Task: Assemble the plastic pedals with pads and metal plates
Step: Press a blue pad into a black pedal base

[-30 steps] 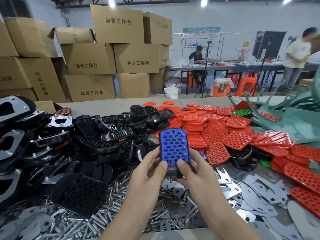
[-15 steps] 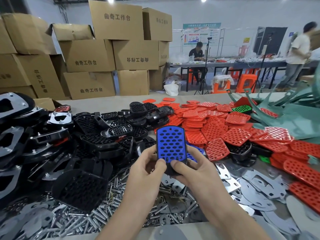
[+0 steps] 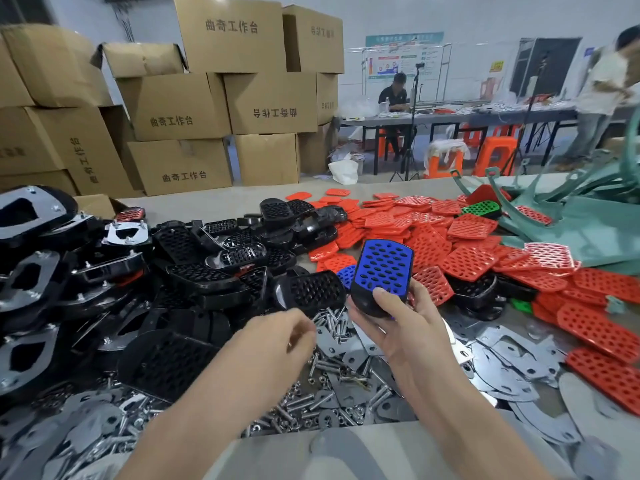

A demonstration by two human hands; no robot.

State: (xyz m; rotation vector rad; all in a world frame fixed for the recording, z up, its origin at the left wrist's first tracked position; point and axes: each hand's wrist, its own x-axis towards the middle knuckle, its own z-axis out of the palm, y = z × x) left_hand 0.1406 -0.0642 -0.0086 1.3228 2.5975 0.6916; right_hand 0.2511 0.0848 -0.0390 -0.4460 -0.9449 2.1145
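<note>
Above a workbench heaped with parts, the right hand (image 3: 403, 327) grips a black pedal (image 3: 374, 296) by its lower end, blue pad (image 3: 382, 268) seated; the left hand (image 3: 277, 336) hovers loosely curled, empty, over loose bolts (image 3: 332, 382). Pedal looks light, rigid; edges offer the surest hold.

**Two bare hands, one gripping, one loose**

The right hand (image 3: 405, 327) is reaching forward from the lower right, its forearm running up from the bottom edge. It is gripping something by its near end, the thumb (image 3: 386, 295) pressing across the front face and the fingers wrapping behind, the wrist tilting slightly to the left. The left hand (image 3: 277, 336) is hovering lower and to the left, apart from the right, palm turned down, its fingers curling loosely inward with nothing visibly between them.
</note>
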